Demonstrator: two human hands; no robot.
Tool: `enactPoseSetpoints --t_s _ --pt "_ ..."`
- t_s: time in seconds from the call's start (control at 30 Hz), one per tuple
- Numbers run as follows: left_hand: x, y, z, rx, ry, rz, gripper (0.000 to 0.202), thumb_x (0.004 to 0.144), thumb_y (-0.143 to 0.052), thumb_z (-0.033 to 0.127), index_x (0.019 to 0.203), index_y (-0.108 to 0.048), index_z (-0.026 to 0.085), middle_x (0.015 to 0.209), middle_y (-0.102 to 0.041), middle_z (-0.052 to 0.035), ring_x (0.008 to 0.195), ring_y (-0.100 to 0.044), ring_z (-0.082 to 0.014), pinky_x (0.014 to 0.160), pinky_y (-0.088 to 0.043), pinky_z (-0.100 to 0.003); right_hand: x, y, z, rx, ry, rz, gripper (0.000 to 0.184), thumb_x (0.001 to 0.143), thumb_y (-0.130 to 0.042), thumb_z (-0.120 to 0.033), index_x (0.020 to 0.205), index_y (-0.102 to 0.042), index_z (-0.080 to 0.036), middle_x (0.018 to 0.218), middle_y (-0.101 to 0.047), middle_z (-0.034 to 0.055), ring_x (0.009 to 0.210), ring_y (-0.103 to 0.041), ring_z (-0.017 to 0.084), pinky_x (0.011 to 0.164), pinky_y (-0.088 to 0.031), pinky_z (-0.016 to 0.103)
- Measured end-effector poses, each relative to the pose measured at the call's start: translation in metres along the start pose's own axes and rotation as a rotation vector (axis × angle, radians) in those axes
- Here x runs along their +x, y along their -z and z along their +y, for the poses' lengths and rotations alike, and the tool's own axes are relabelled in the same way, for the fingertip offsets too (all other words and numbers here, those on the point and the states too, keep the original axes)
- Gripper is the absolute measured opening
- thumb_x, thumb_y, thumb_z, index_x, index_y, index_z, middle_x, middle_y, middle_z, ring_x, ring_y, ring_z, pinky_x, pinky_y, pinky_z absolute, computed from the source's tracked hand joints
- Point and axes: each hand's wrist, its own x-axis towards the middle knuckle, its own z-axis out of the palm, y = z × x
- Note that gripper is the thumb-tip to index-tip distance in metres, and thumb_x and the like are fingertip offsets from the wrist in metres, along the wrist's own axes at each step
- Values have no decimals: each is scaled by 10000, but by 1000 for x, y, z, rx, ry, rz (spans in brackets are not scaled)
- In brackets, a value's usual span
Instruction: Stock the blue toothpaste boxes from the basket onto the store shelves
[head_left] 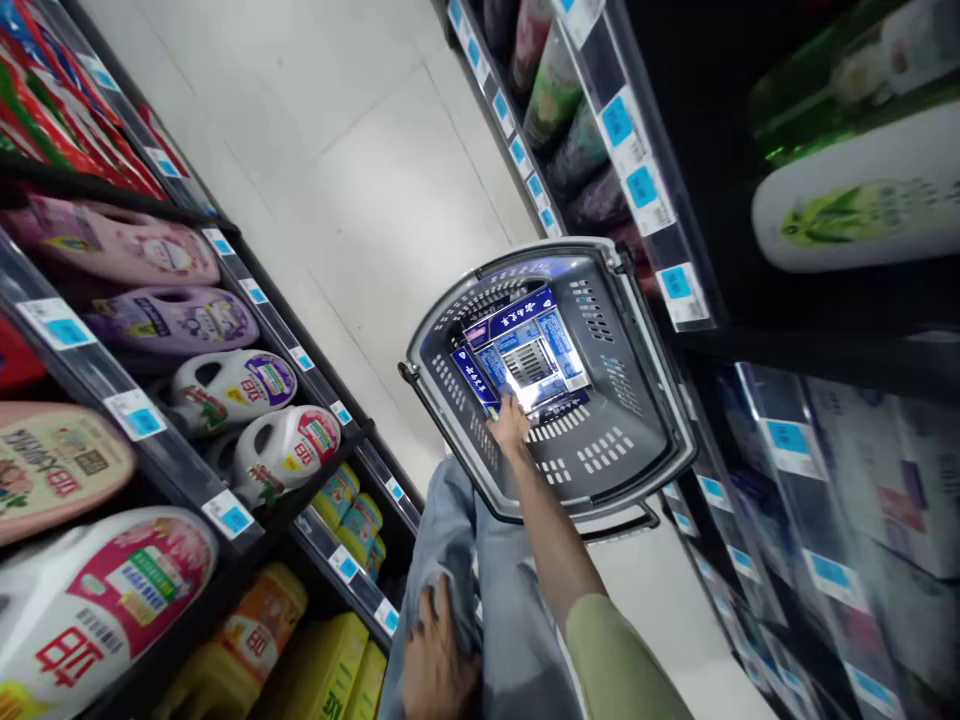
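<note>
My right hand [511, 428] reaches down into a grey plastic shopping basket [637, 420]. Its fingers are closed at the lower edge of a blue-and-white box [559, 345] with a window-like middle. Beside that box, to its left, shows another dark blue box panel [471, 375] with white lettering; whether it is a separate pack I cannot tell. Both lie inside the basket, near its floor. My left hand [439, 655] lies with fingers apart on the left leg of my jeans [439, 530], holding nothing.
Shelves with price tags run along both sides. At left stand detergent bottles [289, 445] and yellow packs [322, 670]. At right are a white bottle [855, 215] and a green bottle [810, 110]. The pale tiled floor [337, 200] stretches ahead between the shelves.
</note>
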Motion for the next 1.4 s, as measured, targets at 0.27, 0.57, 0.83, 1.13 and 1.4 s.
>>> enactPoseSetpoints --t_s 0.27,0.57,0.83,1.13,1.4 --pt "-9 19 9 192 22 66 1020 643 -676 354 1551 -250 169 1514 -342 -294 1021 -622 -502 871 -482 -600 -21 48 39 169 33 -204 415 735 -760 -279 1131 -683 -180 1051 -727 101 1025 -644 279 939 -474 377" --pt "-3 8 -32 125 -51 92 956 607 -679 449 1477 -363 214 1438 -451 -296 1057 -610 -530 920 -416 -615 -123 111 68 510 -72 -139 326 722 -700 -430 885 -706 -147 783 -714 60 828 -674 248 746 -546 335" --pt "1 14 -68 -157 -50 33 637 698 -614 484 1263 -581 193 1305 -570 -241 1209 -551 -483 1038 -372 -536 -199 98 33 926 -168 -202 597 722 -657 -644 1082 -653 -167 1068 -709 111 952 -692 293 711 -621 417" --pt "23 120 -10 -1250 -446 -34 926 620 -870 480 1387 -414 232 1234 -632 -127 1193 -591 -321 1065 -439 -446 -266 71 -48 1144 -12 -614 560 716 -777 -552 1109 -671 -167 1016 -717 95 844 -703 246 737 -593 384" --pt "12 146 -17 -1505 -306 30 784 554 -938 366 1221 -549 232 1115 -661 -53 1015 -648 -210 905 -521 -313 -248 99 -55 726 282 -955 469 695 -829 -390 1099 -699 -191 975 -728 34 835 -660 178 716 -502 263"
